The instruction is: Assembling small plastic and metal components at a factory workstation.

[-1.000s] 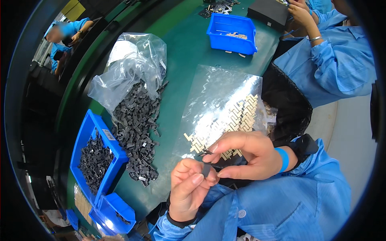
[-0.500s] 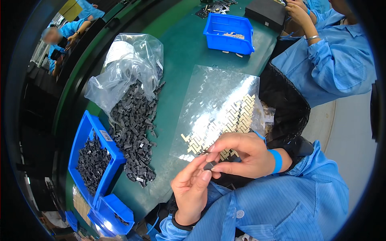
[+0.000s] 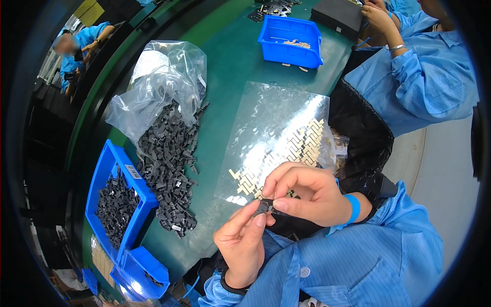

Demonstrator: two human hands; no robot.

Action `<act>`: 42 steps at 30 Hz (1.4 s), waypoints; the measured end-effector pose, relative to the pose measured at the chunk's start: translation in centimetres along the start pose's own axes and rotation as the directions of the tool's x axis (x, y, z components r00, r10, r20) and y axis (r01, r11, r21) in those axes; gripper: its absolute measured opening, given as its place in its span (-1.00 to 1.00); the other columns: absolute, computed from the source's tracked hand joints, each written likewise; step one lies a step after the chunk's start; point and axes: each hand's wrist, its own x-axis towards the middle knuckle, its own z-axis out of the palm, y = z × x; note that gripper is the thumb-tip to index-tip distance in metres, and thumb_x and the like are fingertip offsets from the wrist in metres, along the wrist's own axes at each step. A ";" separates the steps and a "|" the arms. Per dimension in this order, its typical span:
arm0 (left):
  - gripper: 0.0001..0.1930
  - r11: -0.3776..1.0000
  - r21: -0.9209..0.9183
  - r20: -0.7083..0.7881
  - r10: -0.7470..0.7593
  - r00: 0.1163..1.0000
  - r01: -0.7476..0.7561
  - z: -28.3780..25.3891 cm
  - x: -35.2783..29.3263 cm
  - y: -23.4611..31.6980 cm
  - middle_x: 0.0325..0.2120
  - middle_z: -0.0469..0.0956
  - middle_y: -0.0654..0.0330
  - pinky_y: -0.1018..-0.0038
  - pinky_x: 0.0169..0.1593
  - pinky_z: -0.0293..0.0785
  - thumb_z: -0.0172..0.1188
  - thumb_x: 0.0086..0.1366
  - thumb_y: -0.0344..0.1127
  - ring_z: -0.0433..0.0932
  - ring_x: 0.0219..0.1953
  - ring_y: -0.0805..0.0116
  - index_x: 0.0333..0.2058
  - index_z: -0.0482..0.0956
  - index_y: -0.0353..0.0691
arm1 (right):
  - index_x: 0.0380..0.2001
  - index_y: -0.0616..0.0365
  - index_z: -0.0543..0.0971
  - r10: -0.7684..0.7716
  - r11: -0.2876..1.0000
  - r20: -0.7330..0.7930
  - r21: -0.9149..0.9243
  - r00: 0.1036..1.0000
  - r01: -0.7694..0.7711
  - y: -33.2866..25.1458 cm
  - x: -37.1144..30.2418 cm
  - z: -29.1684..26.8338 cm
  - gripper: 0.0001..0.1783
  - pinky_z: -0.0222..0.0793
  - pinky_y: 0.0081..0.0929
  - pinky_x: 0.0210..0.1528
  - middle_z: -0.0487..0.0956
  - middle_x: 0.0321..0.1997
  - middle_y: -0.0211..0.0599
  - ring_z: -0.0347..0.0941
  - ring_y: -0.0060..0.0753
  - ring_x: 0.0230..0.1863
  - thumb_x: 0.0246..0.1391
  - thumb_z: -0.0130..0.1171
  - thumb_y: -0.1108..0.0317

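Dark grey and blocky, one small plastic-looking piece (image 3: 264, 207) sits pinched between the fingertips of our left hand (image 3: 241, 244) and right hand (image 3: 313, 198) beside the green bench (image 3: 217, 110), where we seem mid-fitting, the next move likely calling for fine alignment.

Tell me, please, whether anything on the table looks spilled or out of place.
Two small pale strips lie on the green table just outside the far blue bin; similar ones lie inside, so they may have dropped out. Dark pieces also spread loosely beside the clear bag, perhaps deliberately.
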 end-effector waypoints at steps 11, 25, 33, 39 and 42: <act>-0.75 0.983 0.176 -0.040 0.063 0.997 -0.055 0.3 0.1 0.0 -0.30 0.55 -0.04 0.42 -0.25 0.54 0.07 0.16 -0.59 0.57 -0.36 0.28 -0.14 0.48 -0.42 | -0.42 0.31 0.44 0.175 0.931 -0.068 0.335 0.982 -0.142 0.5 -0.6 1.9 -0.95 0.34 -0.61 -0.17 0.36 -0.18 -0.17 0.36 -0.54 -0.24 0.00 0.06 0.62; -0.74 0.994 0.105 -0.056 0.027 0.998 -0.021 0.5 0.2 0.2 -0.27 0.52 -0.02 0.46 -0.13 0.51 0.07 0.12 -0.69 0.56 -0.28 0.31 -0.17 0.48 -0.48 | -0.46 0.27 0.42 0.116 0.969 -0.131 0.234 0.985 -0.083 0.6 -0.6 2.4 -0.92 0.26 -0.58 -0.12 0.39 -0.23 -0.21 0.32 -0.52 -0.18 -0.04 0.10 0.62; -0.75 0.987 0.156 -0.070 0.051 0.996 -0.040 0.1 0.1 -0.2 -0.28 0.54 -0.02 0.40 -0.18 0.55 0.11 0.11 -0.62 0.56 -0.29 0.28 -0.18 0.50 -0.42 | -0.53 0.21 0.41 0.036 0.999 -0.208 0.000 0.977 -0.037 0.9 -0.7 2.6 -0.88 0.32 -0.56 -0.23 0.45 -0.33 -0.24 0.40 -0.45 -0.28 -0.12 0.17 0.58; -0.78 0.986 0.167 -0.105 0.043 0.994 -0.025 -0.6 -0.3 -0.6 -0.31 0.54 -0.02 0.40 -0.19 0.54 0.10 0.14 -0.58 0.56 -0.30 0.28 -0.20 0.50 -0.43 | -0.54 0.22 0.41 -0.013 0.999 -0.201 -0.051 0.979 0.003 1.2 -0.9 2.8 -0.88 0.33 -0.54 -0.22 0.46 -0.32 -0.24 0.41 -0.44 -0.27 -0.13 0.17 0.58; -0.79 0.992 0.123 -0.120 0.034 0.992 -0.019 -0.4 -0.2 -0.5 -0.33 0.55 -0.03 0.40 -0.19 0.54 0.10 0.14 -0.56 0.56 -0.31 0.28 -0.20 0.51 -0.43 | -0.54 0.22 0.42 -0.016 0.998 -0.197 -0.059 0.980 0.005 1.3 -0.9 2.8 -0.88 0.33 -0.54 -0.21 0.45 -0.32 -0.24 0.41 -0.44 -0.26 -0.14 0.17 0.58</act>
